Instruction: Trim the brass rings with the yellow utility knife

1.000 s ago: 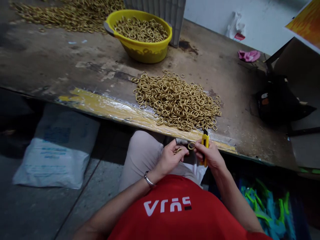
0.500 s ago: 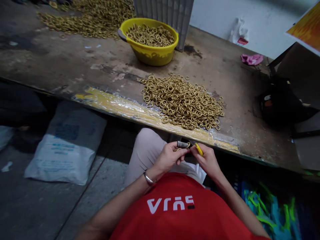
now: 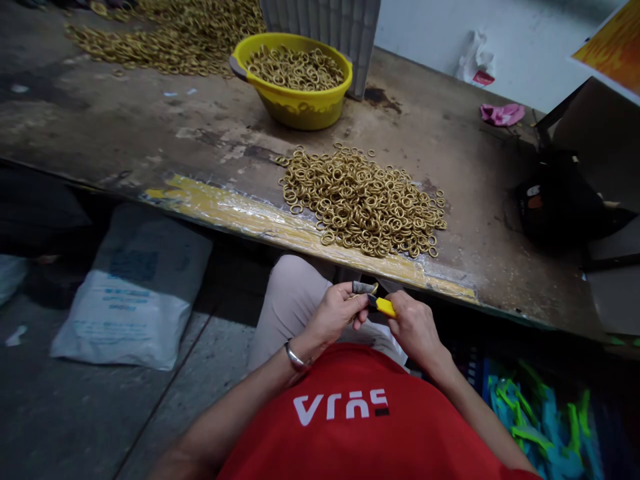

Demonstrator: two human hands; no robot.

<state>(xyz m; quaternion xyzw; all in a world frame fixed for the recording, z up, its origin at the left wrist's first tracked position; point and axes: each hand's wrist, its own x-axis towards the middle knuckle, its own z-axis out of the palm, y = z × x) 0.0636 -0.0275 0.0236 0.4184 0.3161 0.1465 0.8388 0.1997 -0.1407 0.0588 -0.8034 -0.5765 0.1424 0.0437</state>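
My left hand [image 3: 340, 310] is closed on a gold-coloured ring [image 3: 375, 289], held between thumb and forefinger above my lap. A grey wrap covers that forefinger. My right hand [image 3: 415, 327] grips a yellow-handled knife [image 3: 386, 307], its dark front end pointing left and meeting the ring at my left fingertips. How far the blade touches the ring I cannot tell. Just beyond both hands, a heap of gold rings [image 3: 367, 203] lies near the front edge of the worktable [image 3: 200, 143].
A yellow basin [image 3: 300, 110] full of rings stands farther back, beside a grey ribbed panel [image 3: 325, 33]. More rings [image 3: 175, 40] spread at the far left. A black bag [image 3: 560, 200] sits at right; a white sack [image 3: 133, 293] lies on the floor. Blue-green pieces [image 3: 545, 420] are low right.
The knife has swung from upright, angled in my right hand, to nearly level, with its front end now at the ring. My left hand has stayed almost in place.
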